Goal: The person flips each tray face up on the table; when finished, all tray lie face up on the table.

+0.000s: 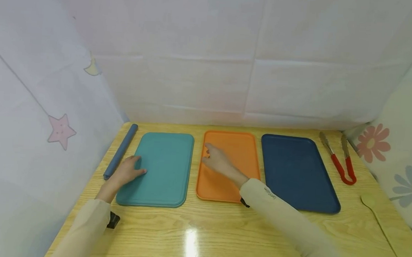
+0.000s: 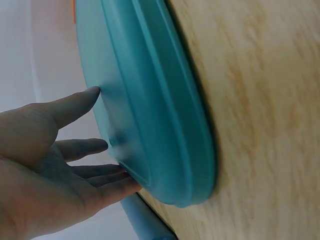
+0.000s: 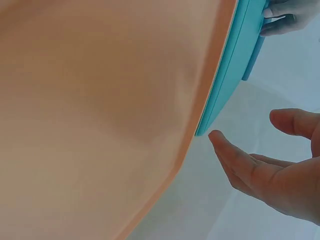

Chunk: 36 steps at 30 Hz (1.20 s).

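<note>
A flat teal rectangular tray (image 1: pixel 164 169) lies on the left part of the table. My left hand (image 1: pixel 127 171) is at its left side, thumb and fingers spread, holding nothing. In the left wrist view the fingertips of that left hand (image 2: pixel 65 160) are at the teal tray's surface (image 2: pixel 145 100); whether they all touch it I cannot tell. My right hand (image 1: pixel 218 159) hovers over the orange tray (image 1: pixel 233 146) near its left edge. In the right wrist view that right hand (image 3: pixel 270 175) has its thumb apart from its extended fingers, with nothing between them.
A dark blue tray (image 1: pixel 297 169) lies right of the orange one. Farther right are red-handled tongs (image 1: pixel 342 164) and a long yellowish spoon (image 1: pixel 375 217). Beyond the teal tray's left side lies a blue-grey roll (image 1: pixel 121 151). Patterned cloth (image 1: pixel 196 57) hangs around the wooden table (image 1: pixel 157 235).
</note>
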Motion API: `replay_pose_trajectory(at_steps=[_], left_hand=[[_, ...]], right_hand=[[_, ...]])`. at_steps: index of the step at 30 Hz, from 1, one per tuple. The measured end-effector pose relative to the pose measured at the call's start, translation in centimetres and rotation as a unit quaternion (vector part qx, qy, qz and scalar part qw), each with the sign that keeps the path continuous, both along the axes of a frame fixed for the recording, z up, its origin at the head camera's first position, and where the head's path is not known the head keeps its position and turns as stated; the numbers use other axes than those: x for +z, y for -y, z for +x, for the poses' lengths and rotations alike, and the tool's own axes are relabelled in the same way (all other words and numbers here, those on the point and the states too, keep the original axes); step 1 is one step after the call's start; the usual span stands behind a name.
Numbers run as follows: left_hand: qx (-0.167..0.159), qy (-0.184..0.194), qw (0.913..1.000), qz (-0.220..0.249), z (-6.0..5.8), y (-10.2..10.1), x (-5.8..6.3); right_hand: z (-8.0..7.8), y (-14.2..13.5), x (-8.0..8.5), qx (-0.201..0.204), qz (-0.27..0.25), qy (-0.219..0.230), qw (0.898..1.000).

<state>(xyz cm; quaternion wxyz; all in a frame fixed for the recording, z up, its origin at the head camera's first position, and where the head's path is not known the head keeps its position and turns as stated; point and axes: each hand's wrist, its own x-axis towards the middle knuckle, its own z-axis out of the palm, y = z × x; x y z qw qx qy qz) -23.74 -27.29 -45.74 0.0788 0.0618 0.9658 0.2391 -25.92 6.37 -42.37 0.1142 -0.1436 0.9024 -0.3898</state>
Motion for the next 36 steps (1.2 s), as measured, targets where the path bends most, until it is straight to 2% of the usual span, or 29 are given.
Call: replay_pose_trajectory(at_steps=[5, 14, 22, 31, 36], left_hand=[[0.002, 0.008, 1.0, 0.003, 0.1, 0.3, -0.2], [0.007, 0.02, 0.9998, 0.006, 0.5, 0.8, -0.1], [0.002, 0.023, 0.9997, 0.006, 0.6, 1.1, -0.1], [0.005, 0.02, 0.9997, 0.015, 0.0, 1.4, -0.3], [0.005, 0.023, 0.9993, 0.029, -0.1, 1.5, -0.2]], right_hand=[[-0.3, 2.2, -0.7, 0.02, -0.006, -0.01, 1.0], [-0.4, 5.6, -2.1, 0.031, 0.002, 0.029, 0.999], [-0.7, 7.7, -3.8, 0.017, 0.017, 0.039, 0.999], [0.1, 9.1, -3.4, -0.023, 0.061, 0.003, 0.998], [0.2, 9.3, -3.3, -0.042, 0.048, 0.002, 0.998]])
